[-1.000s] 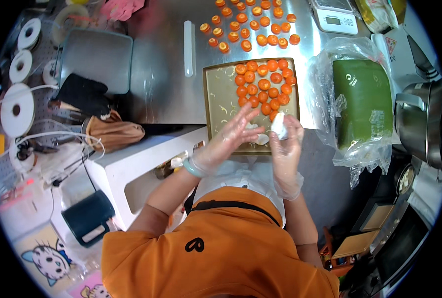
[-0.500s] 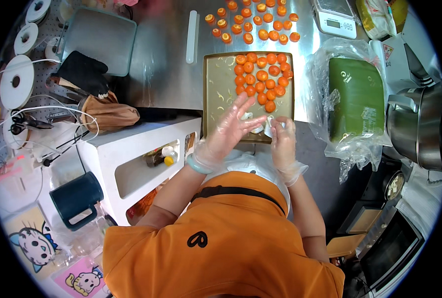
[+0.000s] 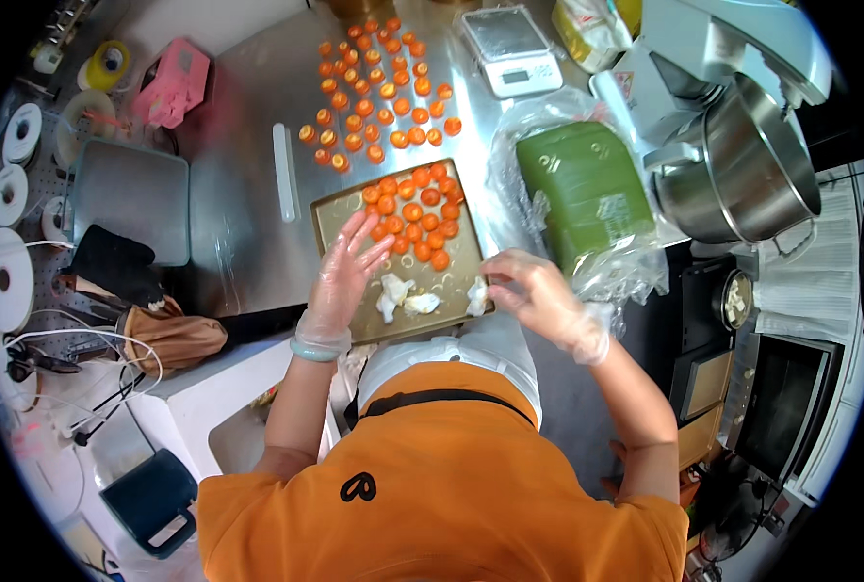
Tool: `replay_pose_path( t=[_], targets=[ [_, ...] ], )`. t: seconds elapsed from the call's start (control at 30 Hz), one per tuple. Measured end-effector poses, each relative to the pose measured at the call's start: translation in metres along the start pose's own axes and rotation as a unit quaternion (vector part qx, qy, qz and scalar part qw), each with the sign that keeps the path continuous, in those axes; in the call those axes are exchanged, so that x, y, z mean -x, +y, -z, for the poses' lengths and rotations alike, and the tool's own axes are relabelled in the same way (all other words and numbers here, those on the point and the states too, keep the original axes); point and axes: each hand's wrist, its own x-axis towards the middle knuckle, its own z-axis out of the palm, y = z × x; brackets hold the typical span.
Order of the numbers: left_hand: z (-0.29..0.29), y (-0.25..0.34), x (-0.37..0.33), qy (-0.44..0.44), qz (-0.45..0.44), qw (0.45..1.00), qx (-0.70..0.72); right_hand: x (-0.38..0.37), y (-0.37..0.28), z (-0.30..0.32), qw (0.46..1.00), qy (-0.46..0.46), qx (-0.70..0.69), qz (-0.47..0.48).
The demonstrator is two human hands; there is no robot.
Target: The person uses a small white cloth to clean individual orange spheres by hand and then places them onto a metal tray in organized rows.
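Both my hands wear clear thin gloves. My left hand is open, its fingers spread over the left side of a shallow gold tray. Beside the tray's right edge, my right hand has its thumb and fingertips pinched at a crumpled white piece. Other crumpled white scraps lie at the near end of the tray; I cannot tell their material. Several small orange balls, which look like egg yolks, fill the tray's far right part. Pale curved marks show on its bare surface.
Beyond the tray, more orange balls stand on the steel table, beside a white strip. A white scale, a green package in clear plastic and a steel mixer bowl are on the right. A glass container lies left.
My view has shifted and turned, so the tray sits farther left and tilted. My hands have moved apart, the right one out past the tray's right edge. The white scraps show more fully.
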Motion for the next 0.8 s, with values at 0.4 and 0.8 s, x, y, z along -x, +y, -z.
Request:
replay_pose_path(
  t=[0.4,0.8],
  targets=[
    [-0.066,-0.061,0.007,0.105,0.014,0.966,-0.237,0.014,-0.034,0.138,0.995,0.07,0.072,0.022],
    [-0.119,-0.042,-0.006,0.183,-0.11,0.947,-0.239,0.085,-0.057,0.506,0.785,0.557,0.266,0.045]
  ],
)
